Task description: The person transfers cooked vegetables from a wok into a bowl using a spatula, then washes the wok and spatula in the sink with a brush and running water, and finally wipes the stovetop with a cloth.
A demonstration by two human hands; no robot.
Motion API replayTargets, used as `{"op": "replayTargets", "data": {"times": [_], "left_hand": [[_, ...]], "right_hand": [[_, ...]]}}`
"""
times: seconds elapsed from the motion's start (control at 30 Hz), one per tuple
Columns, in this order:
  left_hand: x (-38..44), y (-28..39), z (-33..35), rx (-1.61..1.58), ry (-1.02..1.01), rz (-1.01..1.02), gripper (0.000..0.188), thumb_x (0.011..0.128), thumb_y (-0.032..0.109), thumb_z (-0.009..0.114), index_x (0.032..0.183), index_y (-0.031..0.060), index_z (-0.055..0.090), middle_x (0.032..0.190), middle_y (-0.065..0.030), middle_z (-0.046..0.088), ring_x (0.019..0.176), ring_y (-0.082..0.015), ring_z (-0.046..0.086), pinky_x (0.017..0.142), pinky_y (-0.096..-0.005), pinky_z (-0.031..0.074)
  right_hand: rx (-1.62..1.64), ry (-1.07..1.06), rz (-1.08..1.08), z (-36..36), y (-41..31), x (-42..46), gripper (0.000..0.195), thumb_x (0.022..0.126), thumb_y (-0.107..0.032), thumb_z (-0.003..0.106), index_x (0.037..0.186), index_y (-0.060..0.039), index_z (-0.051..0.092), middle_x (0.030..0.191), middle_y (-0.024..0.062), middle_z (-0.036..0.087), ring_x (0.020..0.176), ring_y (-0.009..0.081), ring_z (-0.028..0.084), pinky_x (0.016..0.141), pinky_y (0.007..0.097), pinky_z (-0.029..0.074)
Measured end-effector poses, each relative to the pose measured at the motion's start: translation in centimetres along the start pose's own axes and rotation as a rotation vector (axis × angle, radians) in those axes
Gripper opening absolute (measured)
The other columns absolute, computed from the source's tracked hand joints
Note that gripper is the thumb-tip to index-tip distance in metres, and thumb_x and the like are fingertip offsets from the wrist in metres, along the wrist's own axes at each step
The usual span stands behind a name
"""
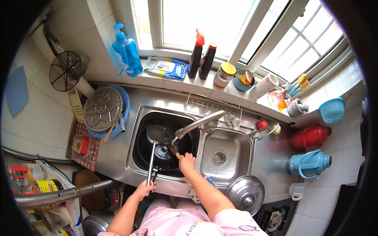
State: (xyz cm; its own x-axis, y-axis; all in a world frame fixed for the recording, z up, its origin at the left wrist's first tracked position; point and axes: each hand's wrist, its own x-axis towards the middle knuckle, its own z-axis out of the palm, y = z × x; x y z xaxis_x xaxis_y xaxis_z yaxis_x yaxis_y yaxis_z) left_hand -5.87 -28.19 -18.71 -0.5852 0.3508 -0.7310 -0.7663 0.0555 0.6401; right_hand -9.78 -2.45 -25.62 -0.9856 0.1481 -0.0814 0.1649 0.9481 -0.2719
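Observation:
A dark wok (184,149) sits in the left basin of the steel sink, with water in its bottom. My left hand (143,188) grips the metal handle of a wok spatula (155,133), whose blade lies over the far left part of the wok. In my right hand (187,162) is a wooden-handled bristle brush (173,150), its bristles down inside the wok. The faucet (203,122) reaches over the left basin, and water runs from its spout close beside the brush.
A wire rack (212,106) stands behind the faucet. The right basin (233,141) has a drain strainer. A steel lid (246,193) leans at the front right. To the left, a perforated steamer plate (102,109) rests on a blue basin (126,97). Two thermos flasks, red (310,137) and blue (310,163), stand right.

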Motion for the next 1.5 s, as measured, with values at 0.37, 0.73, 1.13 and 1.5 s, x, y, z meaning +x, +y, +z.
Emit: {"op": "replayTargets", "data": {"times": [0.37, 0.73, 1.13, 1.5], "left_hand": [[1.8, 6.4, 8.7, 0.165, -0.044, 0.017, 0.02, 0.079, 0.018, 0.063, 0.091, 0.0043, 0.053, 0.064, 0.0003, 0.049, 0.045, -0.0093, 0.044, 0.041, -0.0239, 0.035], [5.7, 11.8, 11.5, -0.77, -0.124, -0.408, 0.029, 0.096, 0.029, 0.04, 0.093, 0.0012, 0.05, 0.069, -0.004, 0.05, 0.052, -0.0107, 0.045, 0.04, -0.0187, 0.037], [5.5, 11.0, 10.1, -0.782, -0.117, -0.426, 0.033, 0.095, 0.036, 0.04, 0.084, 0.0053, 0.045, 0.055, 0.0013, 0.037, 0.038, -0.0062, 0.031, 0.029, -0.0178, 0.022], [1.7, 9.3, 9.4, -0.568, -0.068, -0.401, 0.039, 0.096, 0.041, 0.036, 0.105, 0.0048, 0.049, 0.053, 0.0005, 0.034, 0.036, -0.0066, 0.026, 0.03, -0.0189, 0.02]], "right_hand": [[2.347, -0.516, 0.908, -3.2, -5.8, 6.7, 0.029, 0.093, -0.036, 0.046, 0.101, -0.0079, 0.049, 0.086, 0.0135, 0.058, 0.067, 0.0206, 0.056, 0.058, 0.0307, 0.05], [2.878, -0.417, 1.043, -1.9, -2.4, 8.7, 0.019, 0.092, -0.022, 0.046, 0.083, -0.0054, 0.045, 0.061, 0.0012, 0.038, 0.047, 0.0101, 0.036, 0.044, 0.0221, 0.035], [2.461, -0.604, 1.314, -3.3, -4.3, 10.4, 0.018, 0.088, -0.008, 0.029, 0.072, -0.0089, 0.035, 0.049, -0.0028, 0.029, 0.035, 0.0088, 0.027, 0.034, 0.0212, 0.027], [1.148, -0.105, 0.785, 3.6, -1.9, 8.8, 0.044, 0.077, -0.027, 0.069, 0.105, 0.0, 0.049, 0.084, 0.015, 0.057, 0.07, 0.0317, 0.062, 0.062, 0.0393, 0.052]]}}
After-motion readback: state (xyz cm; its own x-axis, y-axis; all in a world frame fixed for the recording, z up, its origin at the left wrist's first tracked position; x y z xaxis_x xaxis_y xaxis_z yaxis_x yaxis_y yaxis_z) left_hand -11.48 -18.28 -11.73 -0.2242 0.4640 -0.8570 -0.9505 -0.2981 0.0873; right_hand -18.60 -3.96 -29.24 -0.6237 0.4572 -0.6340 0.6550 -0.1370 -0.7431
